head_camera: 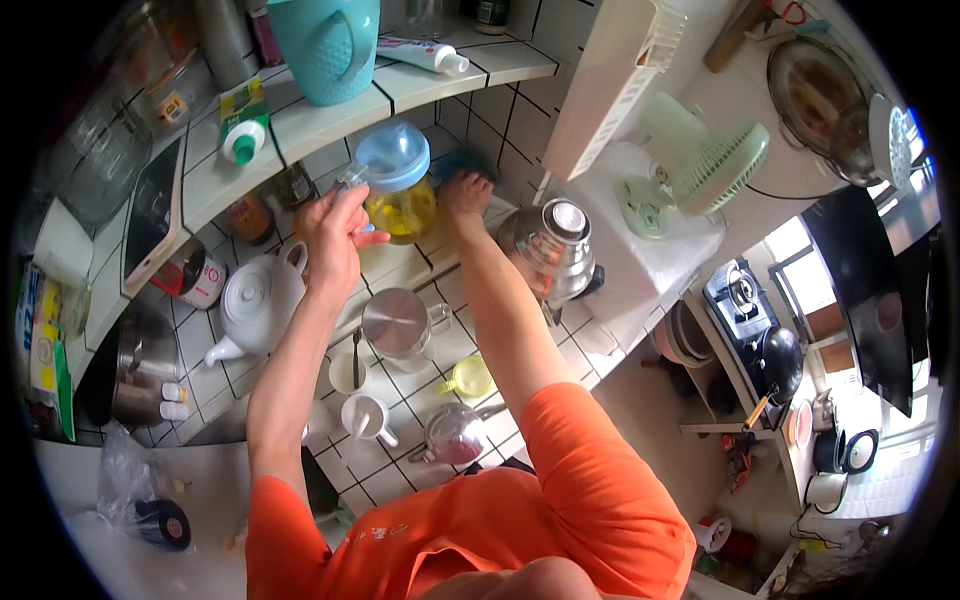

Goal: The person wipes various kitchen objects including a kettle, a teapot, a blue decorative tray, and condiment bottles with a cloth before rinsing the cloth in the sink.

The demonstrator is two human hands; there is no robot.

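Observation:
My left hand (337, 236) is closed around the handle of a clear jar (405, 214) with a light-blue lid (394, 157) and yellow liquid inside. Whether the jar is raised off the tiles I cannot tell. To its right, my right hand (466, 193) presses a dark teal cloth (466, 161) into the tiled corner under the shelf; the fingers partly cover it. Below the jar stands a glass mug with a metal lid (394, 321). A white teapot (255, 296) is left of my left forearm, and a steel kettle (551, 244) is right of my right forearm.
Overhead, the tiled shelf (427, 79) bears a turquoise mug (326, 49) and tubes. Nearer me are a white cup (366, 416), a yellow-green cup (471, 376) and a glass teapot (454, 435). A green fan (697, 165) stands at the right.

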